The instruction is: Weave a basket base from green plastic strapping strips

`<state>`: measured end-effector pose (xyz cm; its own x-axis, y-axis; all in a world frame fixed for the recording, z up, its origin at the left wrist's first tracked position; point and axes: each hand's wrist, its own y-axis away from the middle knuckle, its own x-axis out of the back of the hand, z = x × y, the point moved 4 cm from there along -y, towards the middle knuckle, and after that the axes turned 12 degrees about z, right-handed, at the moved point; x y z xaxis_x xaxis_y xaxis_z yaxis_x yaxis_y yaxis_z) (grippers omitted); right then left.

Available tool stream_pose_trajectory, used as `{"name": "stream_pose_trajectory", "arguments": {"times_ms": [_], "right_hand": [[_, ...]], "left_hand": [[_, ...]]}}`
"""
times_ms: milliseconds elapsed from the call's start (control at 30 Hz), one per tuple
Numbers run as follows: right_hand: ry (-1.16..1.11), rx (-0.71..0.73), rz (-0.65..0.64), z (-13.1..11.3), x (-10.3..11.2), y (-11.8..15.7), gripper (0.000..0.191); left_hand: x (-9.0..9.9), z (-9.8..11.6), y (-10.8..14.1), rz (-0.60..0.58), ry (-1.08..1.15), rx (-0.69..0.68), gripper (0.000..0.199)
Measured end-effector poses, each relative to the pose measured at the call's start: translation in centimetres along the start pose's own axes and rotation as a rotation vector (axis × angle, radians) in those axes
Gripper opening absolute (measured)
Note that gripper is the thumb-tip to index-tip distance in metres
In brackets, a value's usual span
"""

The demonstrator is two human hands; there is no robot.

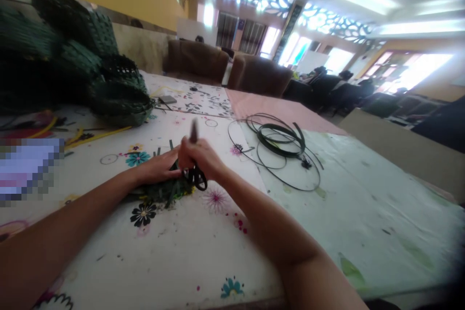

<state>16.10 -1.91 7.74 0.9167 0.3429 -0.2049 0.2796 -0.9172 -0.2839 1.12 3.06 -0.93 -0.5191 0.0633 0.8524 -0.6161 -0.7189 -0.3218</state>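
Observation:
A small piece of dark green weaving [160, 193] with yellow bits lies on the flowered tablecloth, and loose strip ends stick up from it. My left hand [158, 167] holds it down, thumb and fingers on either side of some green strips. The fingertips are partly hidden behind my right hand [199, 157]. That hand is closed around a pair of scissors [199, 178]: the dark handle loops hang below the fist, while a blurred tip points upward above it. Both hands are close together over the right end of the weaving.
Coiled dark green strip [279, 140] lies to the right on a pale green cloth [345, 203]. Green woven baskets [121, 97] are piled at the back left, near yellow strips [98, 137]. Brown chairs [196, 63] stand beyond the table; people sit farther off.

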Motion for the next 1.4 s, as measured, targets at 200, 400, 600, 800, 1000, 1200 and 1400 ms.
{"name": "stream_pose_trajectory", "arguments": {"times_ms": [200, 400, 600, 800, 1000, 1200, 1400], "right_hand": [[0.054, 0.155, 0.113, -4.4, 1.9, -0.2, 0.070], [1.011, 0.261, 0.462, -6.4, 9.2, -0.4, 0.055], [1.754, -0.197, 0.394, -1.1, 14.6, 2.9, 0.030], [1.857, -0.307, 0.395, 0.6, 17.1, 5.4, 0.037], [1.651, -0.013, 0.333, -0.1, 13.2, 4.8, 0.030], [0.889, -0.017, 0.016, 2.1, 3.3, 6.2, 0.030], [0.945, -0.040, 0.204, 4.6, 0.8, 7.4, 0.013]], "left_hand": [[-0.1, 0.1, 0.3, -0.044, -0.043, 0.031, 0.086], [2.2, 1.9, 0.1, 0.048, -0.036, 0.011, 0.072], [8.0, 6.2, 0.6, 0.314, 0.092, -0.289, 0.042], [12.8, 8.4, 2.8, 0.543, 0.034, -0.297, 0.039], [11.7, 8.4, 3.6, 0.627, -0.164, -0.366, 0.038], [10.4, 8.9, 4.2, 0.767, 0.027, -0.347, 0.049], [11.4, 7.8, 4.8, 0.813, 0.086, -0.195, 0.043]]}}
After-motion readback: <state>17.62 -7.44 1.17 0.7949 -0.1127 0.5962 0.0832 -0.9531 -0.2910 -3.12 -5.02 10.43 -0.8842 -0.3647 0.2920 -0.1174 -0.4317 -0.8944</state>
